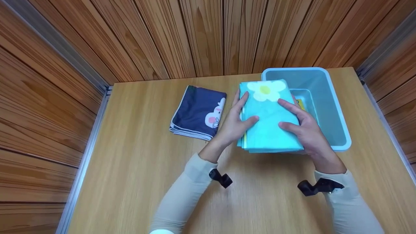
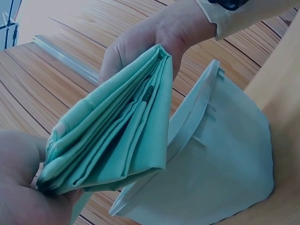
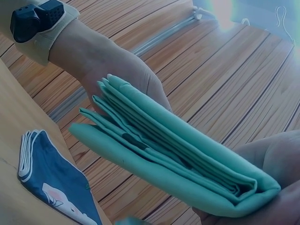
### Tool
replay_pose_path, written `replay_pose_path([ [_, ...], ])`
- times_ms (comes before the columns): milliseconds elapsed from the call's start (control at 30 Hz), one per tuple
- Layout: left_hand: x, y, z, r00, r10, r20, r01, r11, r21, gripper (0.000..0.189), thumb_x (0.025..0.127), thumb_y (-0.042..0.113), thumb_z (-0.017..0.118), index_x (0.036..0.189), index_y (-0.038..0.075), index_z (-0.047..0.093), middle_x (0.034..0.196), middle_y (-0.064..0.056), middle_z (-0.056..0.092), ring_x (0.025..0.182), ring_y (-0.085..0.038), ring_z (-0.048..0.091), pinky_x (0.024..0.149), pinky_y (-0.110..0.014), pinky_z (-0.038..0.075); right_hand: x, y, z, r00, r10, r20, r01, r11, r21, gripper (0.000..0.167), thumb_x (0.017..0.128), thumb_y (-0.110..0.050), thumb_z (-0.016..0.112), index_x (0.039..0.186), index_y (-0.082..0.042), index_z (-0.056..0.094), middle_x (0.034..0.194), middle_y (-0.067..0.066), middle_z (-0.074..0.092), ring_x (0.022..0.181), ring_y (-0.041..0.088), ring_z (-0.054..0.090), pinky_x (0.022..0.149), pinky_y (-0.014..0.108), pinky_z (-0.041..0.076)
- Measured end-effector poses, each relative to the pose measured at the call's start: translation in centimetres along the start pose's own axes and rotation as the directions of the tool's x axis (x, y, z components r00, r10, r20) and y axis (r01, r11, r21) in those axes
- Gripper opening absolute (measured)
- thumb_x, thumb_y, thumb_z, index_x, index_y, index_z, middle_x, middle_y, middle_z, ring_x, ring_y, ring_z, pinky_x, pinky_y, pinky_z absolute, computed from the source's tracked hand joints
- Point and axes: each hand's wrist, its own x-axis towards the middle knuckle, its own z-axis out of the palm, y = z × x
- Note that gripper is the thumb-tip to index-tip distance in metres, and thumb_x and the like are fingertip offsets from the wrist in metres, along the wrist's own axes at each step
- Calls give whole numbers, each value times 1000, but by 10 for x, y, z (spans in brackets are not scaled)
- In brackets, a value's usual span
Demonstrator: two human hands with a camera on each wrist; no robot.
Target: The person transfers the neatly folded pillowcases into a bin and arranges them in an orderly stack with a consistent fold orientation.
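Observation:
Both hands grip a thick folded turquoise cloth (image 1: 266, 126) with a white flower and yellow centre on its top face. My left hand (image 1: 235, 122) holds its left edge, thumb on top and some fingers hidden at the side. On the opposite edge, my right hand (image 1: 304, 130) grips with thumb and a finger on the upper face. Many layered folds of the turquoise cloth (image 2: 112, 126) show in the left wrist view, held up beside the bin. In the head view the cloth overlaps the left part of the light-blue plastic bin (image 1: 339, 120).
A folded navy cloth (image 1: 198, 110) with white edging and a pink-and-white animal print lies on the wooden table (image 1: 136, 162), left of my left hand. Something small and yellow (image 1: 300, 104) shows inside the bin. Wood-plank walls (image 1: 208, 39) border the table.

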Motion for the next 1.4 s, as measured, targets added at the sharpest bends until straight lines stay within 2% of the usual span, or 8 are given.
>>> replay_pose_path([
  [100,2,1,3,1000,10,8,-10,1000,-15,78,99,9,65,163,10,20,171,-8,-5,156,-27,11,115,-31,37,0,0,-4,1000,1,-9,-1,1000,6,68,99,-26,67,160,-30,35,172,-6,-1,150,34,1,116,55,15],
  [333,6,1,10,999,34,9,-33,998,-60,78,99,9,66,163,10,21,172,-5,-3,156,-25,12,114,-28,37,-3,-1,-12,999,-7,-32,8,999,42,65,99,-23,68,158,-29,40,172,-9,-3,154,33,-6,120,59,0],
  [533,10,3,16,998,57,25,-54,993,-100,79,99,7,65,163,7,18,172,-5,-5,156,-25,12,114,-26,36,-5,-2,-18,999,-35,-41,39,995,93,63,99,-15,67,156,-23,43,172,-5,-4,155,29,-9,121,55,-5],
  [733,16,5,21,999,26,22,-24,996,-84,77,100,7,64,163,10,20,172,-4,-3,156,-25,11,115,-27,34,-6,-1,-25,999,-17,-47,20,997,74,64,99,-19,67,157,-28,42,172,-4,-2,153,32,-4,118,53,0],
  [900,20,6,28,1000,2,25,0,997,-78,78,100,10,65,163,13,21,172,-2,-2,156,-24,12,115,-28,35,-7,-1,-33,999,-21,-45,25,995,100,62,100,-16,66,156,-29,44,171,-9,-6,155,28,-11,119,53,-11],
  [1000,23,8,32,1000,-4,29,6,997,-81,77,100,9,65,163,13,21,172,-1,-2,156,-25,13,115,-29,36,-8,0,-38,999,-13,-47,18,995,99,62,100,-17,66,156,-29,43,171,-11,-7,155,27,-14,119,54,-14],
  [1267,30,12,40,999,3,35,0,995,-98,76,100,8,64,163,12,21,172,-2,-2,156,-25,13,116,-28,33,-9,-4,-49,998,38,-55,-34,997,73,61,101,-22,65,155,-37,42,170,-16,-6,152,32,-15,115,56,-1],
  [1400,33,12,44,999,8,37,-5,995,-96,76,100,8,64,163,11,21,172,-4,-3,156,-26,11,116,-26,30,-9,-5,-54,998,35,-55,-30,996,80,60,101,-20,64,155,-37,43,170,-15,-8,152,31,-19,115,55,-1],
])
